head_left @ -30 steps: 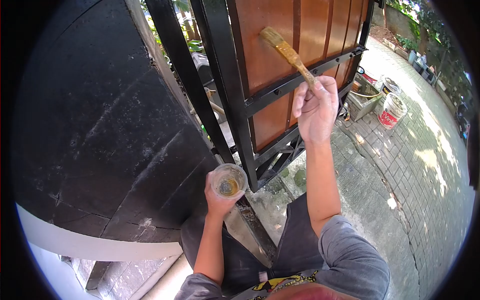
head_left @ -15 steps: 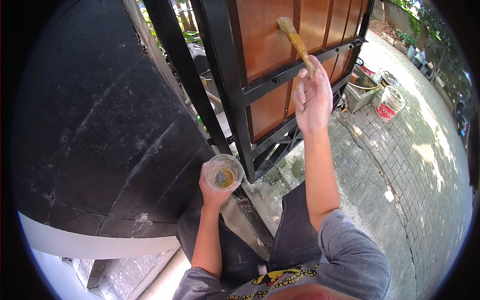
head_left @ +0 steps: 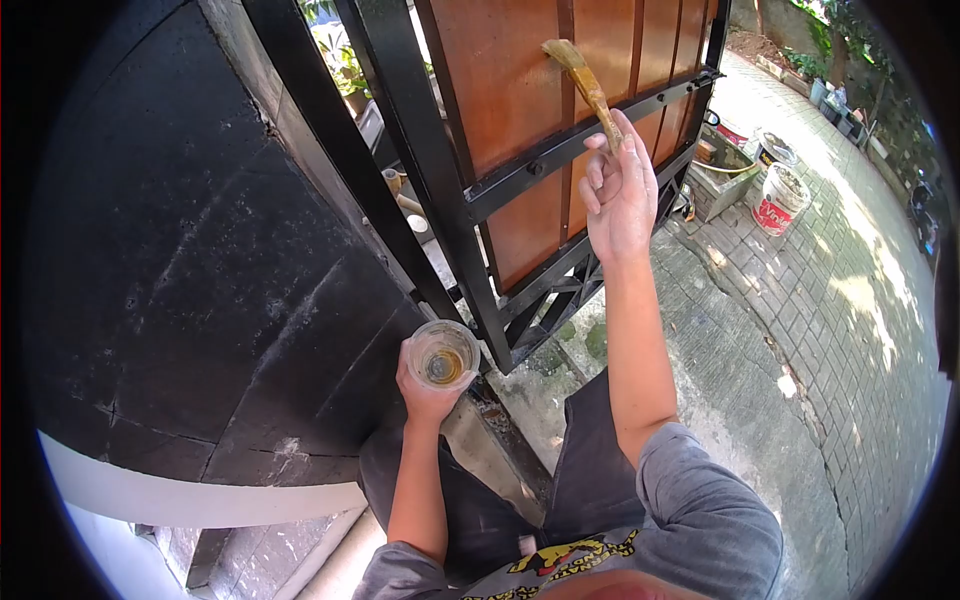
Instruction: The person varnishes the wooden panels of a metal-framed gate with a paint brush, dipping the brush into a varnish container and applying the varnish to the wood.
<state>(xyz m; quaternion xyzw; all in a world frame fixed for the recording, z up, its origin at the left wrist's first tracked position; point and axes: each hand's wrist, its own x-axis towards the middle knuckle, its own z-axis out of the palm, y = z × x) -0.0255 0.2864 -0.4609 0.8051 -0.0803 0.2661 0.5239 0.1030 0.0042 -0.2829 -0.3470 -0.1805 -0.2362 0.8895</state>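
My right hand (head_left: 622,195) is raised and closed around the lower handle of a paintbrush (head_left: 588,85). The brush's bristles lie against an orange-brown wooden panel (head_left: 500,90), bent slightly to the left. A black metal frame (head_left: 520,172) borders and crosses the panel. Lower down, my left hand (head_left: 428,398) grips a clear plastic cup (head_left: 444,355) from beneath and the side. A little yellowish liquid shows at the bottom of the cup, which is tipped enough that I see into it.
To the left stands a large black wall surface (head_left: 200,280). A white and red bucket (head_left: 779,200) and a grey trough (head_left: 722,178) sit on the paving (head_left: 770,310) at right. A black metal post (head_left: 350,170) rises beside the panel, with a floor rail (head_left: 510,440) below.
The brush has shifted a little along the panel and its bristles now bend more to the left. The view has turned slightly; the cup stays in my left hand.
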